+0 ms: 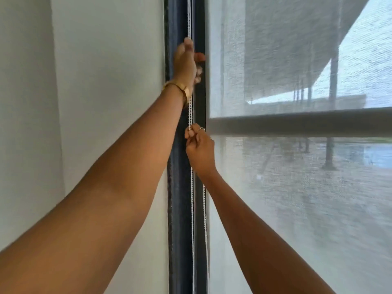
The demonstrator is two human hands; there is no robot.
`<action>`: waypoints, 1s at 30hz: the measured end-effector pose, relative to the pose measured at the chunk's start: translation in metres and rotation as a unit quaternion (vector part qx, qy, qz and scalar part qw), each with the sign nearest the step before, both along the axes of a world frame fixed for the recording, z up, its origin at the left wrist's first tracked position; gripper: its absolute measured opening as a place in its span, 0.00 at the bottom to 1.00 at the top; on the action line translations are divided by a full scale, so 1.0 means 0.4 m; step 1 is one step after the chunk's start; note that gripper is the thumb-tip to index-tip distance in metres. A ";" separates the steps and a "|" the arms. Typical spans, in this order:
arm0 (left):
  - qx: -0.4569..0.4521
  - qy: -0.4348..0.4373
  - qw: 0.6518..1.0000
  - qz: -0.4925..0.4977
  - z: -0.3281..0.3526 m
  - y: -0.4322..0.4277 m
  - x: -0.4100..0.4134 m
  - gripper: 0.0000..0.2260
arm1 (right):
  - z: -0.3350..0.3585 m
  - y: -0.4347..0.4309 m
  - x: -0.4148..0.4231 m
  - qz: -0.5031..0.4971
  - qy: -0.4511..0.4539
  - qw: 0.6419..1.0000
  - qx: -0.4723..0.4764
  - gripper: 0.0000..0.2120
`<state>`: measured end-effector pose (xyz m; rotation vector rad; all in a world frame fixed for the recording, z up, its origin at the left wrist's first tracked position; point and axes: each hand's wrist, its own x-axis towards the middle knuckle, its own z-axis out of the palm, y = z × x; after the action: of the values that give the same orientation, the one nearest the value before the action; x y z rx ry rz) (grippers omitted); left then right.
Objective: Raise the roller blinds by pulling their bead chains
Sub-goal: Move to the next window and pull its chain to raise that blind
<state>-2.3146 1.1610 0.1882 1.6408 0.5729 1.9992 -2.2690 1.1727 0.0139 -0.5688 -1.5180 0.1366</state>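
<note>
Right hand (200,150): lower of the two, fingers curled, thumb and forefinger pinched shut on the bead chain; thin metal ring on one finger.
Left hand (187,60): raised high on the same cord, loosely cupped around it with fingertips curved toward the dark frame (full closure on the strand not clear from this angle).
Bracelet (180,89): smooth gold band, snug at the left wrist.
Bead chain (191,112): small white round beads, strung in a doubled loop, hanging straight down the gap between frame and fabric; runs from above the left hand, past the right, to the bottom edge of view.
Window frame (179,187): dark, matte, vertical, slightly rough along its left edge.
Roller blind (297,198): right of the chain, sheer pale woven mesh, coarse open weave, blurred outdoor shapes showing through.
Horizontal bar (297,123): grey, smooth, crossing behind the fabric at right-hand level.
Wall (95,81): far left, flat, pale, painted.
</note>
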 end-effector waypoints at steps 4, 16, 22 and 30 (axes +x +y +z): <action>0.031 -0.033 0.999 -0.008 -0.039 -0.003 -0.024 0.14 | -0.077 -0.012 -0.011 0.056 -0.011 0.998 -0.034 0.14; 0.005 -0.022 0.999 0.042 -0.386 0.057 -0.049 0.17 | 0.041 0.002 0.033 0.114 0.076 0.978 -0.160 0.20; -0.072 0.018 0.997 0.012 -0.606 0.062 -0.025 0.17 | 0.253 -0.026 0.010 0.098 0.048 0.986 -0.125 0.18; -0.129 0.075 0.988 -0.048 -0.776 0.045 -0.031 0.16 | 0.238 0.001 -0.015 0.046 0.056 0.994 -0.081 0.17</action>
<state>-2.3272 1.1790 -0.1222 1.6345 0.7583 1.6655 -2.2751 1.1731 0.1091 -0.6104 -1.4321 0.3601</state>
